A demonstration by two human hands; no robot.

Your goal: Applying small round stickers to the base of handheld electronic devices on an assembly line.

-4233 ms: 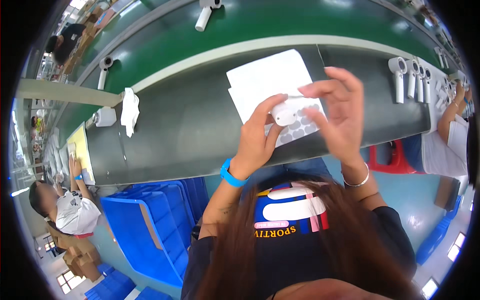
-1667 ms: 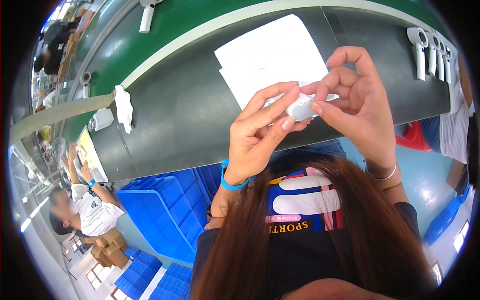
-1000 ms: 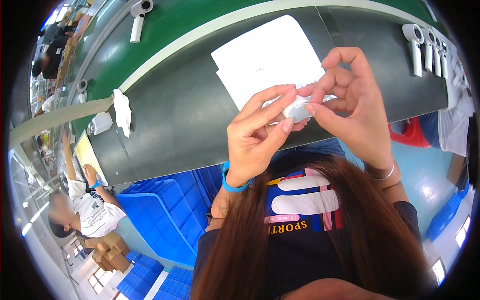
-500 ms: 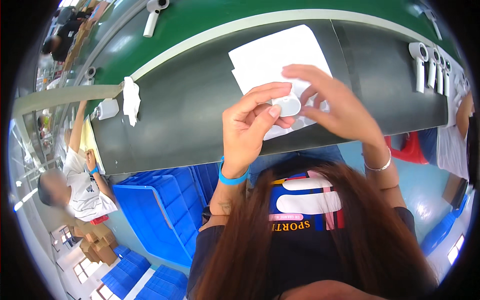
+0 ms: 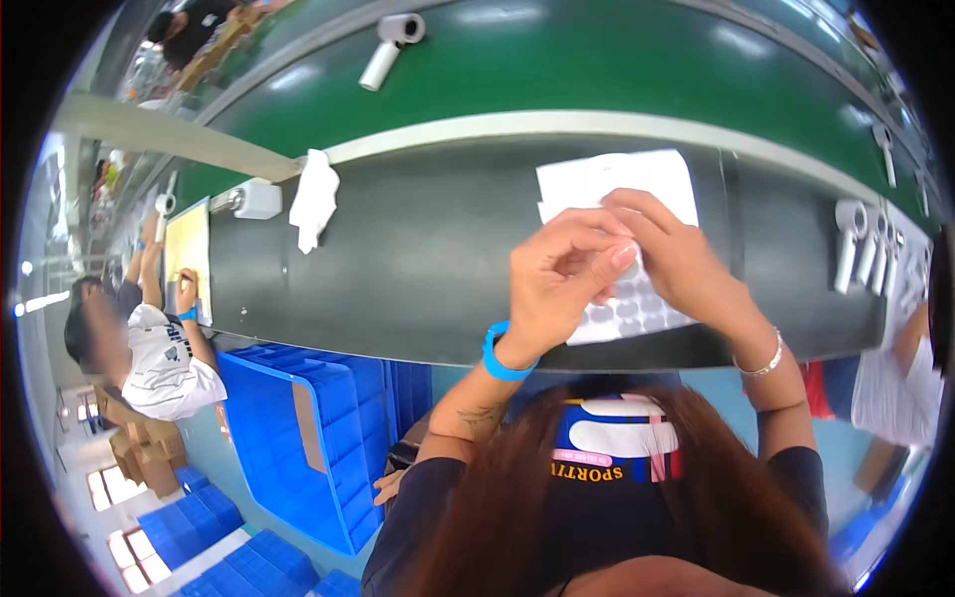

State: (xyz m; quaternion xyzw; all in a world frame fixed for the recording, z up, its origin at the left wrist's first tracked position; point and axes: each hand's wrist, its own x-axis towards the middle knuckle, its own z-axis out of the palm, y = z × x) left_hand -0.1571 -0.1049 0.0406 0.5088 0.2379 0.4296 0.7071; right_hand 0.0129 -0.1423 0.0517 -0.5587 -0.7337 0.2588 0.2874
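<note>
Over the dark workbench [image 5: 428,269], my left hand [image 5: 562,279] is closed around a small white plastic piece with a rounded oval end [image 5: 631,263]. Most of that piece is hidden behind my fingers. My right hand [image 5: 691,264] meets it from the other side, fingers bent over its top and touching it; whether they pinch anything small is hidden. Under both hands lie white sheets [image 5: 657,174], and the nearer one, a sticker sheet [image 5: 637,313], carries rows of round grey dots.
Several white handheld fans [image 5: 851,234] stand at the bench's right end; another fan [image 5: 393,50] lies on the green belt [image 5: 517,70]. A white cloth [image 5: 315,199] hangs by a post at left. Blue crates [image 5: 298,428] stand below. Co-workers [image 5: 164,348] sit at both sides.
My right hand has come in from the right and closed over the white piece, covering most of it. The whole view has shifted, with the bench lower in it.
</note>
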